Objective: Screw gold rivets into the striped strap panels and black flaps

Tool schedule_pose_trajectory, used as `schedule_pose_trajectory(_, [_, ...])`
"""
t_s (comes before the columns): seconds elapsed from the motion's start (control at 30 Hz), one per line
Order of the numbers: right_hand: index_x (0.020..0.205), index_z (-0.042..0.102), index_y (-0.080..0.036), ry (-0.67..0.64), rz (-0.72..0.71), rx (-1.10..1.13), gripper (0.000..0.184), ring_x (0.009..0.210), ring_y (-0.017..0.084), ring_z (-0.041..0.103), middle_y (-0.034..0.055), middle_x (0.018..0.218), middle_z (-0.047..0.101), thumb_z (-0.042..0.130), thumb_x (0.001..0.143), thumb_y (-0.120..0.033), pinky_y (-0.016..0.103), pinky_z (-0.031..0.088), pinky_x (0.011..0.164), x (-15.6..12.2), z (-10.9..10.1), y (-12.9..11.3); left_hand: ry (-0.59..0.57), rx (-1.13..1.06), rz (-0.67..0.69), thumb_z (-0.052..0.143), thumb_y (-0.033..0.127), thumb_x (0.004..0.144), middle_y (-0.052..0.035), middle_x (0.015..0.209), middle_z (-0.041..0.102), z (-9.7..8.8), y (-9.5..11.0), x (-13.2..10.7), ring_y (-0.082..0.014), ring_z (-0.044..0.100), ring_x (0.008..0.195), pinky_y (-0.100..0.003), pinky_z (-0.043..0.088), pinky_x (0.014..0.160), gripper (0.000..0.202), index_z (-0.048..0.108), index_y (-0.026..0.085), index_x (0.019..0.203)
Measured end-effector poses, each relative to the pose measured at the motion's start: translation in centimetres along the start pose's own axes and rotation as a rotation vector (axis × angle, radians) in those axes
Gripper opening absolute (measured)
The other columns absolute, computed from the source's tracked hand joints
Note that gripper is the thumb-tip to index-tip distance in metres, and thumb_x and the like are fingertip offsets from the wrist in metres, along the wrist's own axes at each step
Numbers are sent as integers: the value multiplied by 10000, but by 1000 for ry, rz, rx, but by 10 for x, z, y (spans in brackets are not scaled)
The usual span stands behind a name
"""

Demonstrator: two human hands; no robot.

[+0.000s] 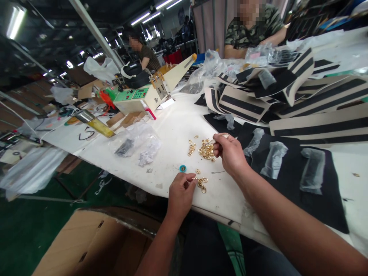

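My left hand (180, 193) rests at the near edge of the white table (178, 126), its fingers pinched on a small gold metal clasp beside a little cluster of gold clasps (202, 183). My right hand (230, 152) is closed around a thin white stick-like tool (220, 138), its tip at a larger pile of gold clasps (206, 149). A few more gold pieces (191, 147) lie just left of that pile. A small blue cap (183, 168) sits between the two hands.
Black fabric panels with plastic-wrapped pieces (290, 168) lie right of my right arm, striped beige-and-black pieces (287, 92) behind. A cream machine with a green panel (143, 96) stands far left, clear bags (138, 143) nearer. Two people sit across. A cardboard box (94, 245) is below.
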State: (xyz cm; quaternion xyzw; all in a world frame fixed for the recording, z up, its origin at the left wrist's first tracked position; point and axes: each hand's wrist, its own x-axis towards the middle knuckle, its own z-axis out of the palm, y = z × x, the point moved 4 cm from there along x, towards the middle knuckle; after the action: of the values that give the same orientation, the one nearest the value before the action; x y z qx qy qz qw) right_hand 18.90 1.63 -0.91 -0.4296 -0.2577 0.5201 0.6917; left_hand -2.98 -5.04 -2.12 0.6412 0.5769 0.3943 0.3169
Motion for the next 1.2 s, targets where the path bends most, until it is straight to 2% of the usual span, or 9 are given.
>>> schedule_pose_trajectory(0.13, [810, 612, -213, 16, 2, 64, 280, 467, 100, 482, -52, 602, 562, 809, 779, -410, 228, 363, 427, 5, -2, -5, -77, 213, 100, 798, 265, 850, -12, 915, 704, 9, 22, 14, -167, 564, 675, -299, 454, 743, 318, 812, 327, 1162])
schedule_pose_trajectory(0.23, [801, 610, -214, 11, 4, 92, 285, 463, 96, 481, -58, 597, 556, 805, 778, -421, 221, 356, 422, 5, -1, -8, -137, 292, 222, 770, 285, 886, -35, 977, 720, 27, 44, 31, -206, 627, 781, -314, 459, 818, 247, 821, 342, 1121])
schedule_pose_trajectory(0.33, [805, 613, -212, 13, 3, 127, 292, 459, 93, 480, -60, 588, 563, 813, 765, -421, 215, 355, 419, 5, -2, -10, -210, 435, 319, 764, 295, 894, -55, 965, 721, 55, 58, 51, -249, 659, 848, -329, 461, 806, 152, 826, 321, 1030])
schedule_pose_trajectory(0.47, [795, 619, -207, 2, 18, 166, 285, 449, 88, 483, -60, 583, 571, 813, 772, -413, 206, 353, 410, 7, -3, -12, -266, 647, 346, 714, 298, 933, -78, 1019, 729, 82, 59, 70, -285, 691, 914, -348, 475, 790, 99, 808, 289, 961])
schedule_pose_trajectory(0.6, [771, 605, -209, 11, 25, 179, 270, 431, 82, 477, -63, 577, 572, 795, 772, -400, 202, 338, 396, 8, -2, -13, -281, 696, 309, 724, 233, 911, -70, 1054, 738, 89, 54, 76, -284, 708, 958, -356, 500, 831, 91, 798, 273, 946])
schedule_pose_trajectory(0.8, [769, 618, -202, 9, 26, 160, 281, 446, 83, 476, -59, 568, 569, 804, 751, -411, 201, 354, 412, 6, -1, -13, -275, 705, 288, 720, 216, 921, -44, 1073, 753, 86, 48, 69, -243, 727, 922, -337, 521, 823, 75, 758, 251, 975])
schedule_pose_trajectory(0.9, [773, 625, -199, 2, 12, 137, 277, 458, 86, 478, -55, 572, 569, 804, 763, -411, 202, 358, 422, 5, -1, -10, -243, 650, 284, 715, 250, 939, -19, 1042, 776, 78, 45, 60, -204, 731, 870, -316, 529, 827, 73, 745, 253, 1006])
schedule_pose_trajectory(1.03, [786, 624, -200, -34, 16, 97, 287, 467, 93, 481, -53, 585, 564, 806, 787, -422, 211, 349, 429, -1, 4, -2, -113, 501, 230, 708, 280, 939, -1, 981, 802, 49, 36, 44, -136, 673, 680, -288, 547, 776, 105, 744, 244, 1030])
schedule_pose_trajectory(1.2, [761, 627, -196, -151, 9, -81, 306, 496, 105, 511, -40, 613, 578, 782, 848, -446, 235, 403, 474, -22, 18, 9, 102, -16, -6, 758, 393, 876, -73, 1160, 816, 4, 8, 14, -97, 617, 571, -252, 527, 574, 206, 740, 208, 965])
